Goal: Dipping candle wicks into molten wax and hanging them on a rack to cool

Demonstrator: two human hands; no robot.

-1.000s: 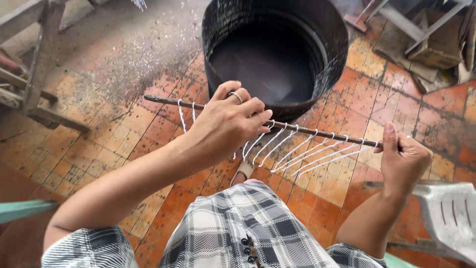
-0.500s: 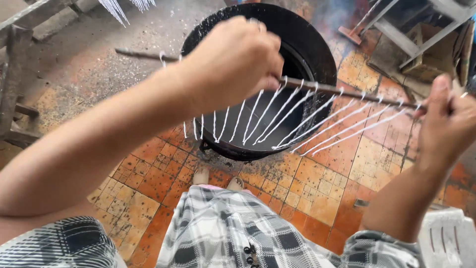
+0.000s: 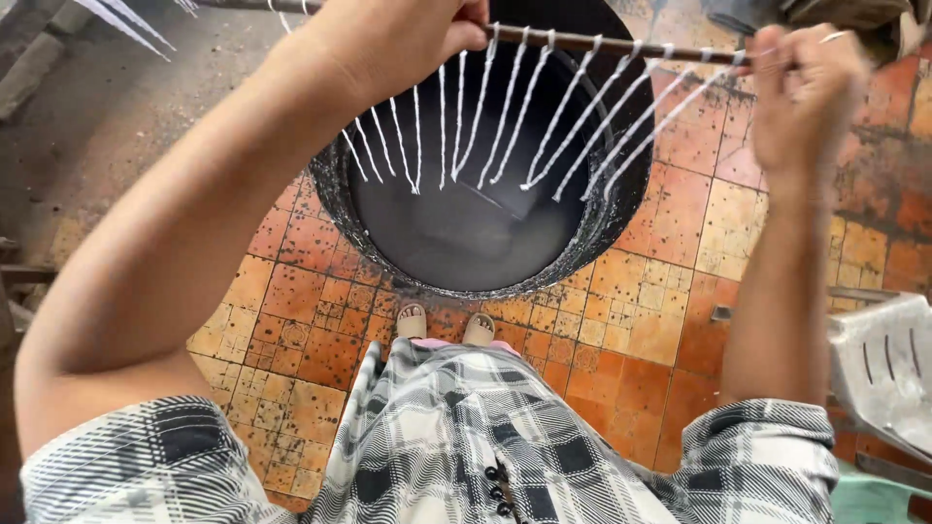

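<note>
A small candle-dipping workshop, seen from the worker's own head.

A wide black vat (image 3: 621, 209) of dark liquid stood on a stained orange tile floor (image 3: 320, 320) spattered with pale drips, rows of thin white tapers (image 3: 505, 116) hung from a rod (image 3: 621, 44) above it, and a white plastic chair (image 3: 888, 369) sat alongside.

Between our left hand (image 3: 388, 39) and our right hand (image 3: 801, 97) we count one thin rod (image 3: 621, 45). From that stretch hang about thirteen white strands (image 3: 505, 116); beyond our left hand a few more hang at the frame's edge, too cut off to count. Below both hands we count one black vat (image 3: 621, 209), and under it our two feet (image 3: 447, 325). Beside our right forearm stands one white plastic chair (image 3: 888, 369).
</note>
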